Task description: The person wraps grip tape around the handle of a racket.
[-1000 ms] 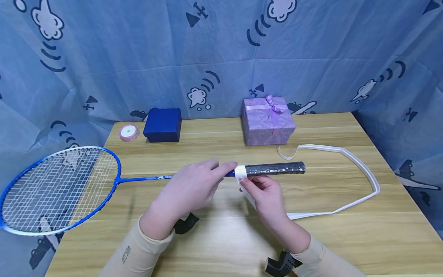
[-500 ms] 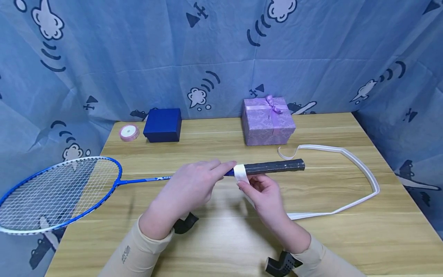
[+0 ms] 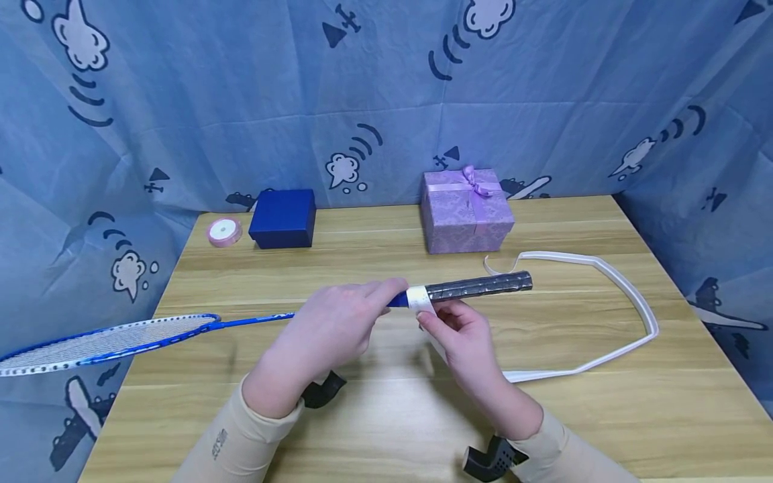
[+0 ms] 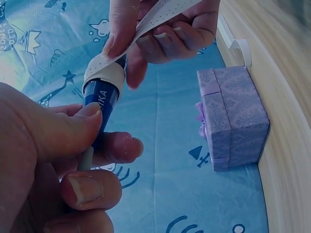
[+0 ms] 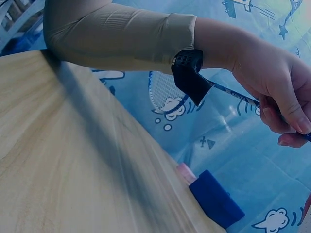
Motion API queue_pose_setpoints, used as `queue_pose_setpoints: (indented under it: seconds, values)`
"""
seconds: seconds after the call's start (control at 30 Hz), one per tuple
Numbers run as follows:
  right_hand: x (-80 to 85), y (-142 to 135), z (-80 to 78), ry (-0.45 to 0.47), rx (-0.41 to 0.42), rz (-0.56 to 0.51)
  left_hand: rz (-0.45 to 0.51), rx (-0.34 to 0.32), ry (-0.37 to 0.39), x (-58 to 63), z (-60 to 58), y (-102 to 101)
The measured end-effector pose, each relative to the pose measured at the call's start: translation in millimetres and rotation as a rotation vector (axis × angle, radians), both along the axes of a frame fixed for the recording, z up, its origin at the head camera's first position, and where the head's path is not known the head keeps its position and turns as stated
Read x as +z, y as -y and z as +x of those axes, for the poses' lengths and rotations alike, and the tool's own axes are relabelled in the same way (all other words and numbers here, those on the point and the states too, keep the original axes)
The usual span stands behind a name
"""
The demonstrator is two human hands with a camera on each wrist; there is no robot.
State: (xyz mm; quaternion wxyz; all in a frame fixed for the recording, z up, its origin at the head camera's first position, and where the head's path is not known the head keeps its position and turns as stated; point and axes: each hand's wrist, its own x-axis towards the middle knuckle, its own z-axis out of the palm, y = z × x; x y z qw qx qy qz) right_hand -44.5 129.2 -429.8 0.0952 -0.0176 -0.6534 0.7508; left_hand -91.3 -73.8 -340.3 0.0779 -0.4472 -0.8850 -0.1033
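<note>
Here, L hand (image 3: 335,322) gripping blue racket (image 3: 253,320), R hand (image 3: 464,342) pinching white tape (image 3: 418,298) (looped rd blk handle (image 3: 480,286), shaft end).

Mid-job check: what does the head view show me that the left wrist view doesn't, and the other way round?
Only the head view shows the stringed head of the racket, the blue box and the pink spool.

Only the left wrist view makes out the dot pattern on the white tape and light lettering on the blue cone.

Both show the left hand holding the racket, the right hand pinching the tape, and the purple box.
</note>
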Motion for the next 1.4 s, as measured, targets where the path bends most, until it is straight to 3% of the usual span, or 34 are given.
queue_pose_setpoints:
  seconds: [0.3, 0.6, 0.8, 1.1, 1.4]
  values:
    - [-1.1, 0.4, 0.2, -0.021, 0.022, -0.092, -0.008, -0.009, 0.012, 0.4, -0.2, 0.7]
    - [-5.0, 0.3, -1.8, -0.076, 0.134, -0.261, -0.032, 0.012, 0.092, 2.0, 1.0, 0.9]
    - [-3.9, -0.4, -0.3, -0.048, 0.122, -0.240, -0.022, 0.001, 0.104, 0.6, 1.7, 0.7]
    - [-0.8, 2.8, -0.5, -0.030, 0.069, -0.236, 0.042, -0.036, -0.013, -0.7, 2.3, -0.2]
    - [-1.6, -0.8, 0.5, -0.027, 0.076, -0.202, 0.029, -0.042, -0.022, 1.5, 2.3, 1.5]
